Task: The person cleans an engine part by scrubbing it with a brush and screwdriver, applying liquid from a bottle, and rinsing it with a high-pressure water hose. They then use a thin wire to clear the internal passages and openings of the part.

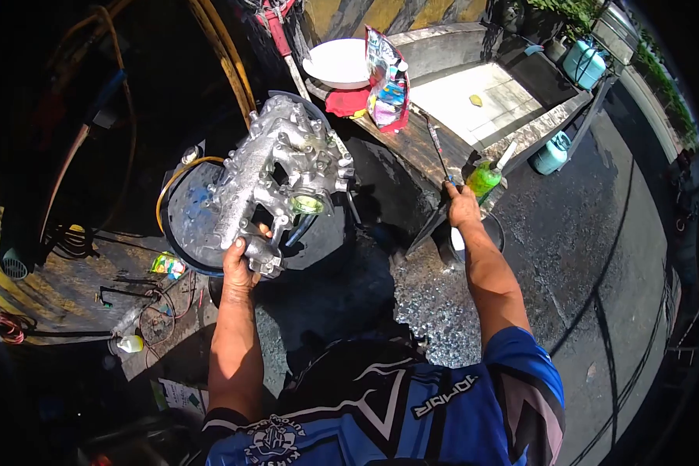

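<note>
My left hand [241,266] is closed around the lower end of a bare cast-metal engine intake manifold [276,171], which is tilted over a round blue-rimmed tub [180,221]. Ports and bolt holes show on its face, and one round opening looks greenish inside. On the right, my right hand [464,206] grips the blue end of a thin, long tool [438,147] at the edge of a wooden plank [415,147]; I cannot make out the kind of its tip. Beside that hand stands a green bottle [484,180] with a pale top.
A white basin [338,64], a red cloth [347,102] and a colourful detergent pouch [387,81] sit at the plank's far end. Behind is a tiled trough [481,97]. A dark bucket [492,233] stands below my right hand. Cables and a small packet [168,266] lie left.
</note>
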`<move>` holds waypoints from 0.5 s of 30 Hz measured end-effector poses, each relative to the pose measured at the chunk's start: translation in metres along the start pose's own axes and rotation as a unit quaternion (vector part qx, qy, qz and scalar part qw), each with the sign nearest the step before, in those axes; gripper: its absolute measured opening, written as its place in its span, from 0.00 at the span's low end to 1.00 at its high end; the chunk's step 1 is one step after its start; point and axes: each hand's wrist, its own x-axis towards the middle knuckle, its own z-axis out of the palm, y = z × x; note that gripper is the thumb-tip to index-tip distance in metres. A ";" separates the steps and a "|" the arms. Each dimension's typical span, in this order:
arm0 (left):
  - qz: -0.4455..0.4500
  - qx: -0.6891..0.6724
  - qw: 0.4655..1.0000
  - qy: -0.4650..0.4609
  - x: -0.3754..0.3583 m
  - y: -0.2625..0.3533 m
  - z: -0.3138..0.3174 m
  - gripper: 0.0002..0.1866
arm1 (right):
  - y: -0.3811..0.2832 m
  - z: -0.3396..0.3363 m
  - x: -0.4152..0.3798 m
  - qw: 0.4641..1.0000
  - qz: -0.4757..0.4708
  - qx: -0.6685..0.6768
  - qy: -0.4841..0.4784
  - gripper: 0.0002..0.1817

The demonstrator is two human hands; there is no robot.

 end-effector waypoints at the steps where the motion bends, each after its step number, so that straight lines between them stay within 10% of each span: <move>1: -0.001 0.004 1.000 0.003 -0.001 0.000 0.001 0.32 | 0.000 -0.007 0.007 1.000 -0.019 0.022 -0.006 0.33; 5: 0.006 0.020 1.000 0.001 0.001 0.001 0.000 0.31 | -0.014 -0.010 0.012 0.965 -0.028 0.235 0.115 0.25; 12: -0.003 -0.005 0.999 -0.041 0.004 -0.010 0.000 0.27 | -0.073 -0.092 -0.181 0.681 0.088 0.723 0.077 0.21; 15: -0.057 -0.009 0.998 0.000 0.006 -0.020 0.007 0.23 | -0.109 -0.106 -0.278 0.773 0.124 0.602 0.156 0.21</move>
